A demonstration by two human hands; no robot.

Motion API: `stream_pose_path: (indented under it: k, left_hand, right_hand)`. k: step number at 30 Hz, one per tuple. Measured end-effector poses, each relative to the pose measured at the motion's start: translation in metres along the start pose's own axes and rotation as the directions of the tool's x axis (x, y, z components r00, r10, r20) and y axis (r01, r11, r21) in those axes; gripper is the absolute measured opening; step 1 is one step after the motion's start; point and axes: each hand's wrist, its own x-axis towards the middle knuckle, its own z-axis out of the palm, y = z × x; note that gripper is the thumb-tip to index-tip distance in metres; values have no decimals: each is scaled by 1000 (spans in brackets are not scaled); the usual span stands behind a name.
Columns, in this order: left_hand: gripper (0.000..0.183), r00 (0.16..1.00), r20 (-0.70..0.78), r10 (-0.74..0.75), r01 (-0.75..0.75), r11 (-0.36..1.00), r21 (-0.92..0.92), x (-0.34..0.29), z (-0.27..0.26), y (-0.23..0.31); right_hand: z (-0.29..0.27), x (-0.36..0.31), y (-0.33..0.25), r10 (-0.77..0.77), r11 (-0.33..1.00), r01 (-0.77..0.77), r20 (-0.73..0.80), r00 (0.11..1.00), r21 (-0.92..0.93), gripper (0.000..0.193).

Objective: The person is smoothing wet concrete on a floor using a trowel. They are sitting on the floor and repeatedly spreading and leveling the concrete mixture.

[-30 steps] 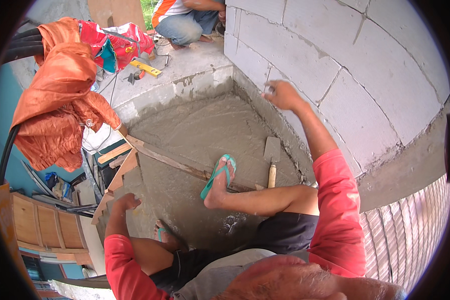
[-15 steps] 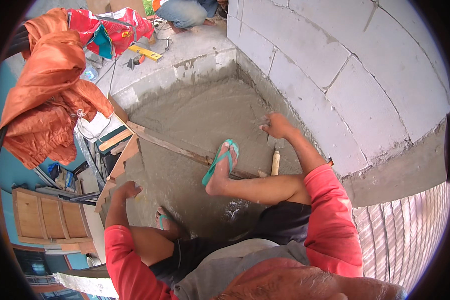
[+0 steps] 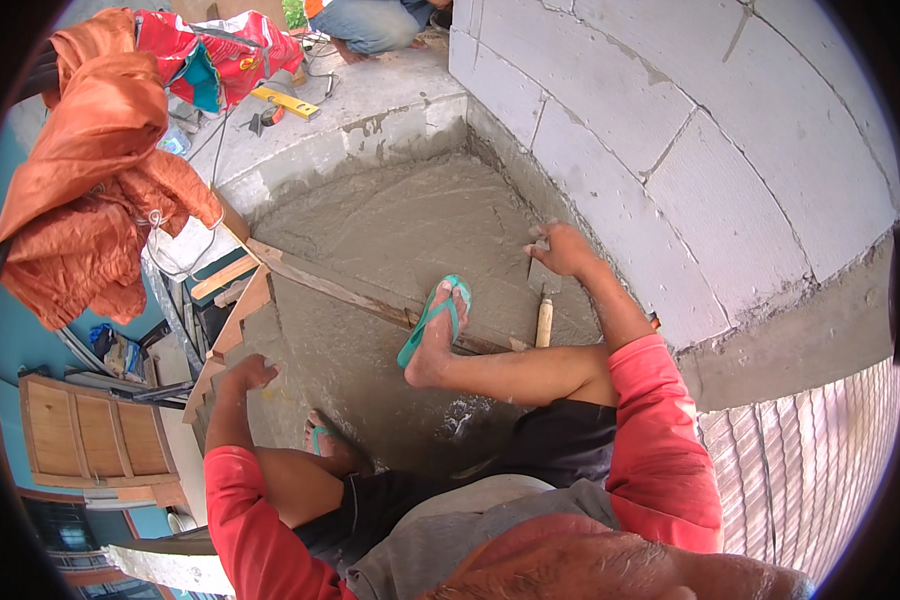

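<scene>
The right hand [image 3: 560, 248], fingers curled, reaches at the wet cement [image 3: 390, 225] by the block wall [image 3: 670, 120]; the wooden-handled trowel [image 3: 543, 318] lies just below it; left hand [image 3: 250, 372] spread on the plank edge [image 3: 232, 330]

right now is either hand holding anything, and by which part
The right hand rests on the wet cement beside the trowel; whether it grips anything cannot be told. The left hand holds nothing, pressing on the wooden form edge.
</scene>
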Motion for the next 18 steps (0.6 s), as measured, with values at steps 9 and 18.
stream_pose_path:
  k: [9,18]
  left_hand:
    - [59,998,-47,-40,41,999,9,-8,3,-11]
    - [57,998,-44,-41,41,999,-19,-7,1,-2]
  right_hand:
    - [-6,-2,-7,0,1000,0,-10,1000,-3,43]
    - [-11,-7,-3,50,998,-51,-20,999,-30,45]
